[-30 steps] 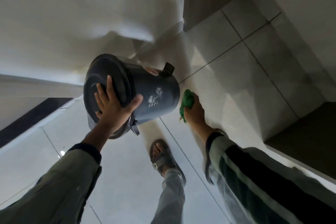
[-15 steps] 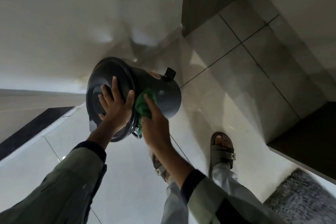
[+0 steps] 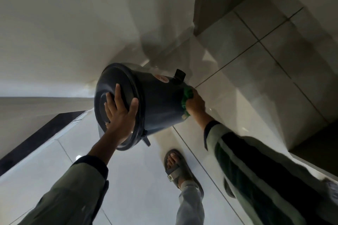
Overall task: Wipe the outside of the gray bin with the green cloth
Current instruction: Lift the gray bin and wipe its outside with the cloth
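You held a dark gray bin (image 3: pixel 161 104) with a reddish sticker (image 3: pixel 163 78), a bright green cloth (image 3: pixel 187 97), over pale glossy floor tiles (image 3: pixel 139 179); your sleeves (image 3: pixel 256 166) were sage green with dark stripes.

Below your hands runs a glossy pale tiled floor (image 3: pixel 139 179), grout lines crossing it under and beyond your right hand (image 3: pixel 194 103), with a small bright light reflection just beside your left sleeve. Your sandalled foot (image 3: pixel 178 168) stands flat on the tiles between and below your two hands, and a dark strip (image 3: pixel 36 133) borders the floor out past your left hand (image 3: pixel 119 115). Whether the gray bin (image 3: pixel 157 102) touches the floor you can't tell from here.
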